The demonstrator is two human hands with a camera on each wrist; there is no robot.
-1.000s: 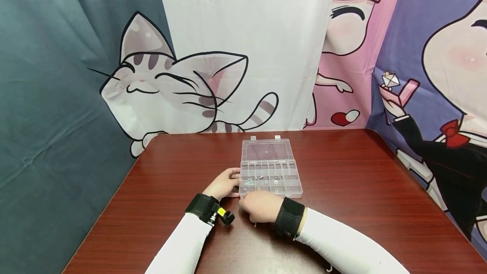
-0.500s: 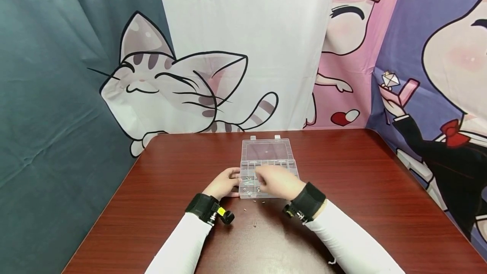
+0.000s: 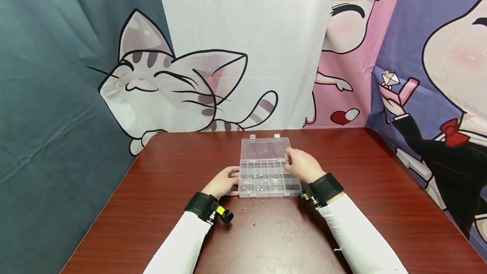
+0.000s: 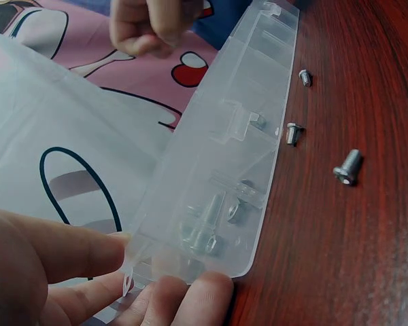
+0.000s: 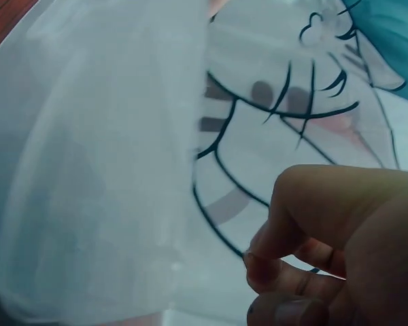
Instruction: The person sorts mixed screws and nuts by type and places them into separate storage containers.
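A clear plastic compartment box (image 3: 293,187) lies with its lid (image 3: 262,150) folded back. My left hand (image 3: 221,182) grips its left end, thumb on one side and fingers on the other in the left wrist view. Over the right part of the box is my right hand (image 3: 304,165), its thumb and index fingertip pinched together. A tiny dark piece shows at those fingertips in the right wrist view, mostly hidden. Small metal screws (image 4: 348,168) lie on the table by the box's front wall. Inside are longer screws (image 4: 211,217) and a nut (image 4: 256,121).
The box and loose screws are on a reddish-brown wooden table (image 3: 182,155). Printed cloth with a cartoon cat (image 3: 160,83) hangs behind its back edge.
My right hand has moved from the table in front of the box, across its compartments, to the right and back. The left hand stays on the box.
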